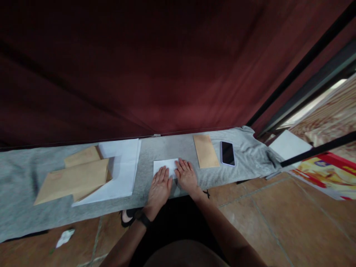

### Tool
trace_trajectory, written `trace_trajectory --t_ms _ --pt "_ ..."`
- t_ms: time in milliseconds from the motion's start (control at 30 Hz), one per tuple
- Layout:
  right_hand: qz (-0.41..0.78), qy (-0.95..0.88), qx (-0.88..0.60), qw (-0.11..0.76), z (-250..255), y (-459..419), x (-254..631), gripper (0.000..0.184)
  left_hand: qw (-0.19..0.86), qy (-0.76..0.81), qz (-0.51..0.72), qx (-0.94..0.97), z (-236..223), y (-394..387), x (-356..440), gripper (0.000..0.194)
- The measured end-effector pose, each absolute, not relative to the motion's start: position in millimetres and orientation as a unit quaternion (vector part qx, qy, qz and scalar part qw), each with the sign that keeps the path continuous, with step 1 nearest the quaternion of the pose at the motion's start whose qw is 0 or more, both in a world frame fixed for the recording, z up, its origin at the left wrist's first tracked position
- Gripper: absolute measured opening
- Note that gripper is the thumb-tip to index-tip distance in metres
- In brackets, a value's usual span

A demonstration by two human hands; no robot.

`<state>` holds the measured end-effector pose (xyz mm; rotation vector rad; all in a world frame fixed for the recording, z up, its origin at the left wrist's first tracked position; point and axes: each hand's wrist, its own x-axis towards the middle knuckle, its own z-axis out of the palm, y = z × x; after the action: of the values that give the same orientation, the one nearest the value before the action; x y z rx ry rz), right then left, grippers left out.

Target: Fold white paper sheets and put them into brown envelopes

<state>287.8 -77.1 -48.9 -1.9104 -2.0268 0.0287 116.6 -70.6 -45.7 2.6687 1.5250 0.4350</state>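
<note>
A small white sheet of paper [167, 163], perhaps folded, lies on the grey cloth in front of me. My left hand [160, 188] rests flat on its lower left part, fingers stretched out. On the right edge of the same paper lies my right hand [187, 177], also flat with the fingers extended. Both palms face down and cover the paper's lower part. To the right of my hands is a single brown envelope [206, 151]. Further left, a stack of large white sheets [126, 167] lies partly under several brown envelopes [76, 178].
A phone [228, 153] lies right of the single envelope. The grey cloth [150, 148] covers a long narrow surface against a dark red curtain [172, 74]. Black poles [300, 63] and a colourful box [328, 174] stand at the right. A crumpled white scrap [65, 237] is on the tiled floor.
</note>
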Motion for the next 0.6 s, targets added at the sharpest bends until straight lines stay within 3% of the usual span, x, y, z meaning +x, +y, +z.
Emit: trace_trajectory --t_ms 600 --pt "0.028 -0.719 -0.667 0.195 -44 -71 273 0.048 -0.010 0.524 0.158 0.837 -52 -48 121 0.059"
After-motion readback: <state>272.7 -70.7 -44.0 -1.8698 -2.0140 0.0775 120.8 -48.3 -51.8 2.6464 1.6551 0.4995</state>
